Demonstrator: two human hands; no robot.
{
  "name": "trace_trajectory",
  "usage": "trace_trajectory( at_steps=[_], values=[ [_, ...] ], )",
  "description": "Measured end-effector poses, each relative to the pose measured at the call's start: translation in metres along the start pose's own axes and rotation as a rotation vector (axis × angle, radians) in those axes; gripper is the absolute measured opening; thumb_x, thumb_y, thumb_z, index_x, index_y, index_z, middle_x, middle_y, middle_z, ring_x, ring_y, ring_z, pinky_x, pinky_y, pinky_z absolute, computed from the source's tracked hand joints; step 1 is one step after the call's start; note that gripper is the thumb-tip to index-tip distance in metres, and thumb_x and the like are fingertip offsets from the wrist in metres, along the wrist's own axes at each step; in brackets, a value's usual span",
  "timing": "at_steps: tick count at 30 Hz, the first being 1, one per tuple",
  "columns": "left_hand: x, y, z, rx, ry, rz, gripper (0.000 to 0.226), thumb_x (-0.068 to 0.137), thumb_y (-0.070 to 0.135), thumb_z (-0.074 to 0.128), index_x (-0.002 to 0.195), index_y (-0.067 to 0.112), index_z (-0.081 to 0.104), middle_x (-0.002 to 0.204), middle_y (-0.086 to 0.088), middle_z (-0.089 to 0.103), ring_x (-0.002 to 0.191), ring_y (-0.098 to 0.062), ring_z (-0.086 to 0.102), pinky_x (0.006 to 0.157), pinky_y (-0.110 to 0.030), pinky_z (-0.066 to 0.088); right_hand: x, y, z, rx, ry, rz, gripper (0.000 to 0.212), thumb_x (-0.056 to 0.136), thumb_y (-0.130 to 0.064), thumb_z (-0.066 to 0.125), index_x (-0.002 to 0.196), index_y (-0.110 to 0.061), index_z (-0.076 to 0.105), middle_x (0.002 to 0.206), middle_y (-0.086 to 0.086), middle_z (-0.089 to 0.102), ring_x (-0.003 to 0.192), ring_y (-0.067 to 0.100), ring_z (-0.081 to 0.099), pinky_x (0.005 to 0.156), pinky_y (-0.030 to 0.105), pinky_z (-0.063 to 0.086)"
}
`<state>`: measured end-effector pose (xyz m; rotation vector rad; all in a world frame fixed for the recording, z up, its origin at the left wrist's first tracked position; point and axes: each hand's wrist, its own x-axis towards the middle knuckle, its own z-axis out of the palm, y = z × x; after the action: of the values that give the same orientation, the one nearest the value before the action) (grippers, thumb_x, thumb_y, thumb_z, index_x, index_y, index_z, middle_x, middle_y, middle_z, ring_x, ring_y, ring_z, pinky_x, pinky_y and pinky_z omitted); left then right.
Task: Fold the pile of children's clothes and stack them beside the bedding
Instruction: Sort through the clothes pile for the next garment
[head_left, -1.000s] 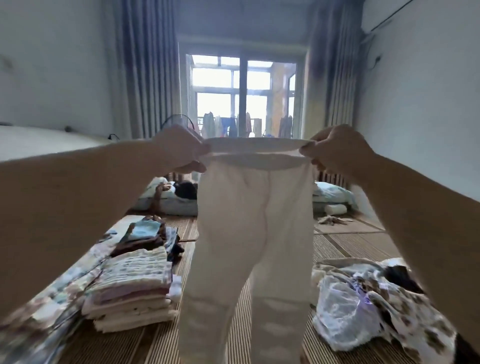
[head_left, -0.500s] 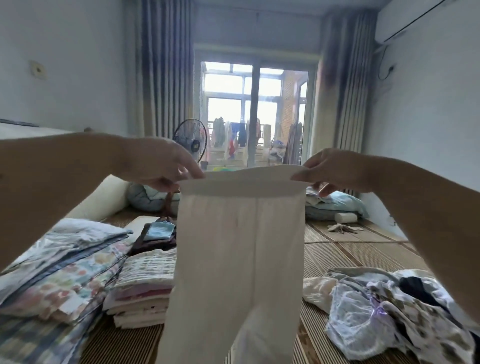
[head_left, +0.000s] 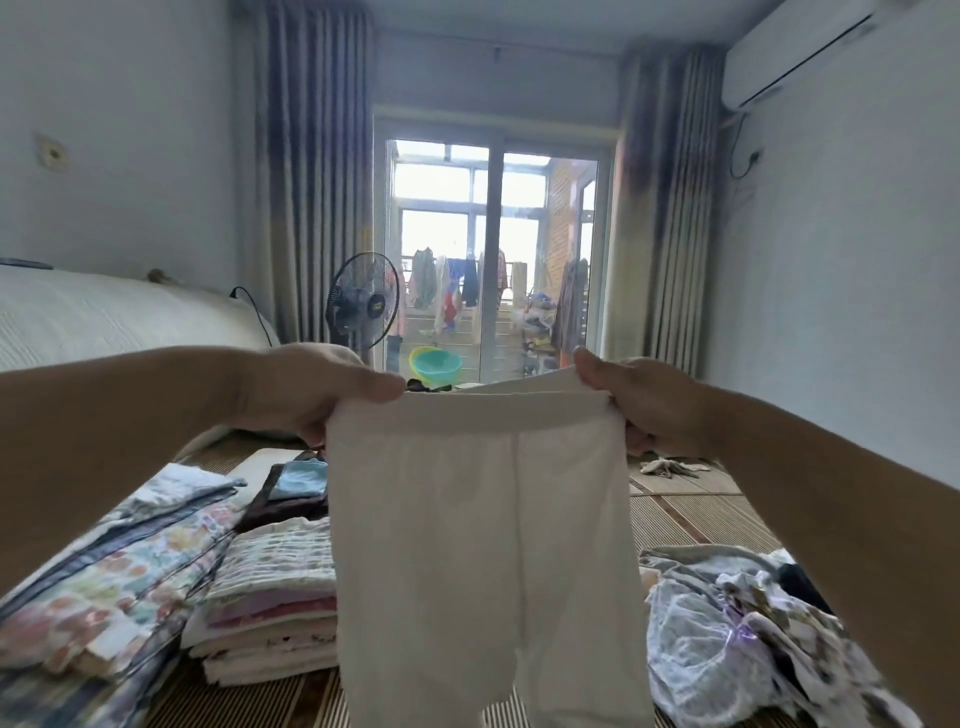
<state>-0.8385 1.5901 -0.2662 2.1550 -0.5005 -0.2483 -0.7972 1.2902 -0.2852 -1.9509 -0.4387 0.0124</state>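
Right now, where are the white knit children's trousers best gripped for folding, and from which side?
At both ends of the waistband of the white trousers, one hand from each side, as the left hand and right hand pinch it: the band spans flat and legs hang straight below.

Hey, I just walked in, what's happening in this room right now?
A person is sorting laundry. The left hand and the right hand each grip one end of the waistband of white pants, holding them up with the legs hanging, not yet folded. On the left, a stack of folded clothes sits beside the bedding; on the right, a loose pile waits on the mat.
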Motion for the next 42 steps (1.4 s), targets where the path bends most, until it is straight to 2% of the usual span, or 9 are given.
trace_trajectory(
  at_steps=[3,8,13,20,23,25,32,38,42],
  values=[
    [0.005,-0.005,0.001,0.087,0.101,0.072,0.043,0.060,0.049,0.079,0.057,0.009,0.063,0.059,-0.008,0.057,0.049,-0.016,0.054,0.046,-0.019,0.043,-0.007,0.001,0.002,-0.054,-0.043,-0.082,0.084,0.061,-0.076,0.040,0.107,-0.009,0.063,0.071,0.016,0.050,0.063,0.026,0.042,0.056,0.026,0.031],
    [0.019,-0.007,0.000,-0.150,0.238,0.170,0.016,0.085,0.010,0.060,0.072,0.004,0.054,0.060,-0.004,0.057,0.052,-0.012,0.058,0.046,-0.020,0.047,-0.014,0.004,-0.001,-0.131,-0.188,-0.173,0.046,0.087,-0.048,0.056,0.098,-0.004,0.057,0.065,0.005,0.052,0.050,0.013,0.046,0.048,0.022,0.035],
    [0.026,-0.012,-0.006,-0.264,0.273,0.171,0.026,0.085,0.003,0.062,0.068,0.012,0.044,0.055,0.002,0.054,0.049,-0.009,0.056,0.041,-0.020,0.046,-0.016,0.005,-0.006,-0.109,-0.223,-0.114,0.031,0.081,-0.037,0.056,0.102,-0.014,0.058,0.066,-0.008,0.062,0.058,0.006,0.058,0.051,0.018,0.046],
    [0.031,-0.018,-0.012,-0.290,0.238,0.155,0.029,0.069,0.009,0.071,0.067,0.014,0.042,0.055,0.003,0.056,0.052,-0.012,0.060,0.045,-0.022,0.050,-0.010,0.001,-0.008,-0.191,0.018,-0.155,0.059,0.081,-0.051,0.055,0.100,0.003,0.067,0.098,0.022,0.067,0.090,0.034,0.062,0.094,0.048,0.049],
    [0.032,-0.021,-0.013,-0.326,0.232,0.160,0.032,0.069,0.010,0.071,0.064,0.015,0.039,0.056,0.002,0.056,0.056,-0.013,0.062,0.051,-0.025,0.055,-0.005,0.003,-0.004,-0.074,0.127,-0.283,0.021,0.093,-0.031,0.057,0.101,-0.020,0.073,0.107,0.006,0.070,0.094,0.022,0.067,0.087,0.043,0.056],
    [0.033,-0.023,-0.013,-0.339,0.238,0.158,0.032,0.072,0.009,0.068,0.066,0.015,0.037,0.056,0.002,0.056,0.055,-0.013,0.062,0.049,-0.024,0.054,-0.003,0.003,-0.003,-0.054,0.145,-0.355,0.019,0.091,-0.027,0.061,0.094,-0.041,0.074,0.109,-0.006,0.070,0.094,0.013,0.069,0.079,0.032,0.058],
    [0.035,-0.029,-0.014,-0.291,0.263,0.144,0.032,0.072,0.009,0.068,0.066,0.014,0.037,0.055,0.000,0.052,0.054,-0.013,0.059,0.051,-0.025,0.055,-0.005,-0.007,-0.008,-0.444,0.097,-0.282,0.009,0.071,-0.022,0.082,0.074,-0.026,0.074,0.066,-0.012,0.070,0.058,-0.002,0.063,0.050,0.006,0.042],
    [0.039,-0.034,-0.014,-0.310,0.264,0.113,0.030,0.068,0.011,0.072,0.065,0.014,0.042,0.060,-0.003,0.054,0.055,-0.015,0.056,0.054,-0.029,0.052,0.001,0.002,-0.008,-0.392,0.257,-0.278,0.031,0.076,-0.028,0.079,0.062,-0.013,0.056,0.051,-0.011,0.053,0.045,-0.002,0.049,0.044,0.010,0.039],
    [0.061,-0.027,-0.007,-0.240,0.474,0.056,0.020,0.079,0.000,0.071,0.083,0.010,0.054,0.083,-0.010,0.060,0.068,-0.020,0.061,0.057,-0.034,0.057,0.014,0.000,0.007,-0.229,0.387,-0.230,0.024,0.073,-0.019,0.081,0.091,-0.016,0.066,0.089,0.004,0.067,0.076,0.019,0.067,0.066,0.033,0.057]
  ],
)
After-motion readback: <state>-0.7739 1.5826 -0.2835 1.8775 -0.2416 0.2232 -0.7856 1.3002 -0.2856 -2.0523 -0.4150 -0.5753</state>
